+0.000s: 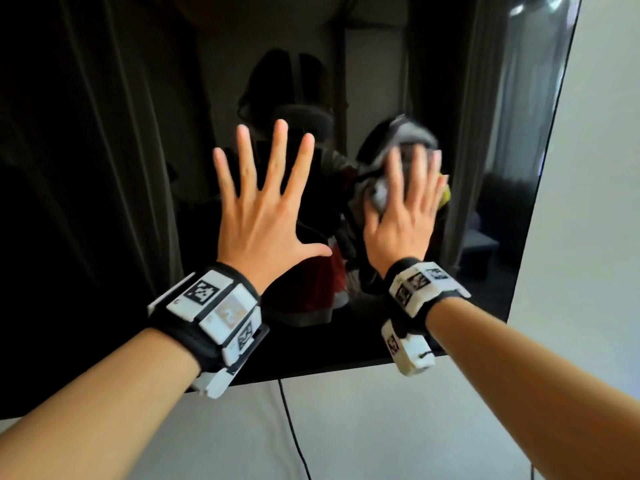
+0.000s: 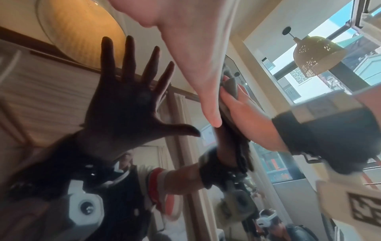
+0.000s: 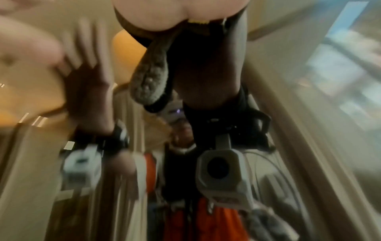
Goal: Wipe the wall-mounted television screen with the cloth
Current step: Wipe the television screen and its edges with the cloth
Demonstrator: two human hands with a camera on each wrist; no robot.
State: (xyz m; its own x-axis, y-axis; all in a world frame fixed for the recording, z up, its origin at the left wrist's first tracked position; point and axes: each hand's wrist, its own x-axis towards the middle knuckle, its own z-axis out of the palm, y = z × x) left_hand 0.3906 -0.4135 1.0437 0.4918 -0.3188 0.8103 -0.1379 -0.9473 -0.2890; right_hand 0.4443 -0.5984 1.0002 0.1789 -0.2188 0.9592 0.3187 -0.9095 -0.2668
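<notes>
The black television screen (image 1: pixel 104 174) fills most of the head view and mirrors the room. My left hand (image 1: pixel 266 192) is open with fingers spread wide, flat at the glass left of centre; whether it touches is unclear. The left wrist view shows its palm (image 2: pixel 191 48) above its own dark reflection. My right hand (image 1: pixel 408 192) presses a grey cloth (image 1: pixel 410 133) against the screen with straight fingers, blurred by motion. The cloth (image 2: pixel 230 84) bunches under that hand (image 2: pixel 245 107). In the right wrist view a fold of cloth (image 3: pixel 150 84) hangs below the palm (image 3: pixel 164 14).
The screen's right edge (image 1: pixel 554 133) meets a white wall (image 1: pixel 595 220). A black cable (image 1: pixel 291 431) hangs down the wall below the screen's bottom edge. A yellow bit (image 1: pixel 445 195) shows beside my right hand.
</notes>
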